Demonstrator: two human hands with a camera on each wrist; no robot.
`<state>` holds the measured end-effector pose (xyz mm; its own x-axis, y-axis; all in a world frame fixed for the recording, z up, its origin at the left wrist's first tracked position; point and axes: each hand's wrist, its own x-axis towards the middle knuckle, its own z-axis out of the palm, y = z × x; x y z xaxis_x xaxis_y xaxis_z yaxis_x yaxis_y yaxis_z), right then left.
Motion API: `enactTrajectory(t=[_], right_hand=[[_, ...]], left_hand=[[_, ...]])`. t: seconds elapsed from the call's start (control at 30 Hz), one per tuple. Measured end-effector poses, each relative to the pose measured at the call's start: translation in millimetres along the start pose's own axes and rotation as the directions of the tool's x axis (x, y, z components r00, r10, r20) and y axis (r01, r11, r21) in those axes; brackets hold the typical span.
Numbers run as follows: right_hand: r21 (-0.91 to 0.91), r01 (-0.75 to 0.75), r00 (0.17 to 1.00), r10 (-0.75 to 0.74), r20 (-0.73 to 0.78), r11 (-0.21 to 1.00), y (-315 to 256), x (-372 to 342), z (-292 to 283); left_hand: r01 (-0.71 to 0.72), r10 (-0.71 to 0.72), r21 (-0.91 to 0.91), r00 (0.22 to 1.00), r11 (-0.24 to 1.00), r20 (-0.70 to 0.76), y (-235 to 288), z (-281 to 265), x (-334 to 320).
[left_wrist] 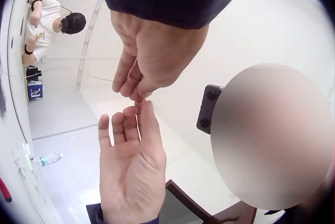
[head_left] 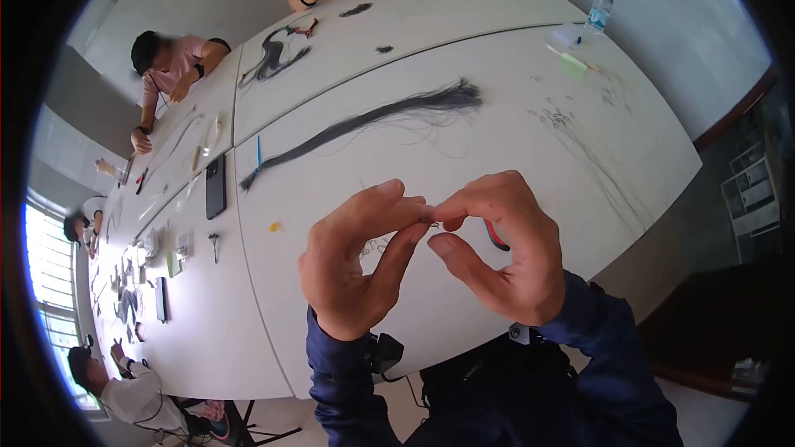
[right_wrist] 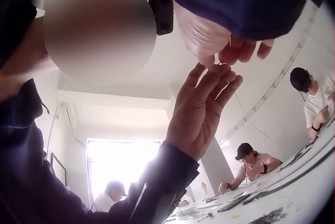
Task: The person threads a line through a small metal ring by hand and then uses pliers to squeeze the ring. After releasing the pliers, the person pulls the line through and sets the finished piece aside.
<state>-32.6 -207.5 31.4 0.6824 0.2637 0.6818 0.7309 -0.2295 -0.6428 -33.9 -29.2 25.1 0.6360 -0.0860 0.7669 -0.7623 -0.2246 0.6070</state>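
Above the table (head_left: pixel 513 74), the left hand (head_left: pixel 358 258) pinches a fine wire (left_wrist: pixel 102 78) (probably light, springy, easily kinked: best held near its end) while the right hand (head_left: pixel 517 250), thumb and forefinger parted, seems to grip nothing.

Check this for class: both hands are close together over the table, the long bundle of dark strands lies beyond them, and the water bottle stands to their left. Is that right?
No, not left: the water bottle stands to their right, as the head view shows. The rest holds: left hand and right hand close together, bundle beyond.
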Motion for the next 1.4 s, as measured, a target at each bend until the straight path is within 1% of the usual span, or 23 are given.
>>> enactTrajectory(t=[0.03, 0.17, 0.23, 0.33, 0.43, 0.47, 0.53, 0.57, 0.6, 0.63, 0.67, 0.7, 0.77, 0.8, 0.87, 0.97, 1.07, 1.1, 1.2, 1.27, 1.3, 1.37, 1.4], right_hand=[[-0.003, 0.014, 0.999, -0.014, -0.034, 1.0, -0.7, 0.4, 2.5], [-0.092, 0.044, 0.997, -0.05, -0.061, 0.995, 0.1, 0.3, 1.3], [-0.102, 0.035, 0.998, -0.041, -0.056, 0.994, -0.8, 0.9, 0.0], [-0.087, 0.009, 0.998, -0.014, -0.06, 0.996, -0.1, 0.1, 0.2], [0.039, -0.099, 0.994, 0.101, -0.05, 0.994, -0.7, -4.8, -5.0], [0.108, -0.165, 0.983, 0.173, -0.068, 0.98, 0.0, -6.8, -8.7], [0.244, -0.286, 0.944, 0.316, -0.091, 0.926, 4.5, -11.0, -22.5], [0.231, -0.304, 0.932, 0.338, -0.129, 0.924, 7.4, -12.8, -33.7], [0.264, -0.306, 0.914, 0.36, -0.187, 0.915, 11.1, -14.1, -44.0], [0.256, -0.306, 0.899, 0.367, -0.239, 0.917, 15.6, -15.8, -58.0], [0.305, -0.332, 0.855, 0.421, -0.302, 0.893, 17.1, -16.9, -71.5], [0.241, -0.333, 0.848, 0.401, -0.345, 0.912, 20.4, -18.2, -89.4], [0.246, -0.347, 0.796, 0.422, -0.433, 0.905, 29.3, -27.2, -126.7], [0.298, -0.316, 0.784, 0.425, -0.453, 0.901, 35.1, -34.0, -147.5], [0.32, -0.313, 0.717, 0.443, -0.538, 0.894, 40.1, -50.1, -186.2], [0.319, -0.309, 0.555, 0.442, -0.705, 0.896, 31.4, -69.9, -232.9], [0.273, -0.228, 0.549, 0.355, -0.757, 0.934, 23.9, -108.9, -295.0], [0.243, -0.23, 0.546, 0.331, -0.77, 0.942, 16.4, -118.4, -313.1], [0.14, -0.251, 0.525, 0.257, -0.812, 0.958, -10.1, -142.7, -361.1], [0.046, -0.291, 0.499, 0.193, -0.845, 0.956, -28.1, -152.7, -386.1], [-0.008, -0.318, 0.493, 0.158, -0.856, 0.948, -37.6, -149.8, -386.6], [-0.112, -0.372, 0.484, 0.089, -0.871, 0.921, -55.0, -140.9, -384.5], [-0.167, -0.434, 0.52, 0.095, -0.849, 0.885, -58.7, -136.3, -382.3]], left_hand=[[-0.006, 0.006, -0.002, 1.0, 1.0, 0.015, 0.2, -1.0, 0.2], [-0.034, 0.034, 0.006, 0.999, 0.999, 0.027, -1.4, 0.0, -0.9], [-0.004, 0.003, 0.017, 1.0, 1.0, 0.012, -0.3, 1.6, -2.6], [0.057, -0.058, 0.066, 0.998, 0.996, 0.018, 2.6, 1.5, -0.7], [0.078, -0.084, 0.15, 0.996, 0.986, 0.036, 4.0, 0.3, 3.5], [0.078, -0.087, 0.178, 0.995, 0.981, 0.042, 4.1, 0.4, 4.9], [0.136, -0.155, 0.195, 0.984, 0.971, 0.085, 4.9, 1.4, 6.6], [0.161, -0.188, 0.204, 0.975, 0.966, 0.12, 5.2, -0.4, 5.9], [0.185, -0.22, 0.214, 0.963, 0.959, 0.153, 5.8, -0.6, 5.6], [0.176, -0.208, 0.2, 0.966, 0.964, 0.151, 6.5, 1.7, 6.5], [0.181, -0.214, 0.199, 0.963, 0.963, 0.161, 8.4, 3.1, 7.0], [0.185, -0.22, 0.198, 0.961, 0.963, 0.17, 10.7, 3.5, 7.5], [0.192, -0.231, 0.195, 0.951, 0.962, 0.204, 14.4, 3.4, 7.1], [0.195, -0.237, 0.191, 0.944, 0.962, 0.229, 15.7, 2.8, 6.9], [0.203, -0.249, 0.177, 0.922, 0.963, 0.298, 18.9, 3.1, 7.1], [0.214, -0.259, 0.15, 0.861, 0.965, 0.437, 20.3, 5.6, 4.3], [0.218, -0.252, 0.129, 0.767, 0.967, 0.59, 19.2, 7.2, 0.7], [0.209, -0.242, 0.128, 0.738, 0.97, 0.63, 18.8, 5.7, 0.1], [0.271, -0.277, 0.116, 0.695, 0.956, 0.663, 20.2, 2.3, -0.1], [0.273, -0.31, 0.159, 0.707, 0.949, 0.635, 21.9, -2.1, 2.5], [0.275, -0.327, 0.181, 0.713, 0.944, 0.62, 22.3, -4.6, 3.4], [0.258, -0.315, 0.182, 0.742, 0.949, 0.592, 20.4, -9.7, 2.9], [0.249, -0.308, 0.181, 0.756, 0.952, 0.577, 20.0, -11.4, 3.1]])
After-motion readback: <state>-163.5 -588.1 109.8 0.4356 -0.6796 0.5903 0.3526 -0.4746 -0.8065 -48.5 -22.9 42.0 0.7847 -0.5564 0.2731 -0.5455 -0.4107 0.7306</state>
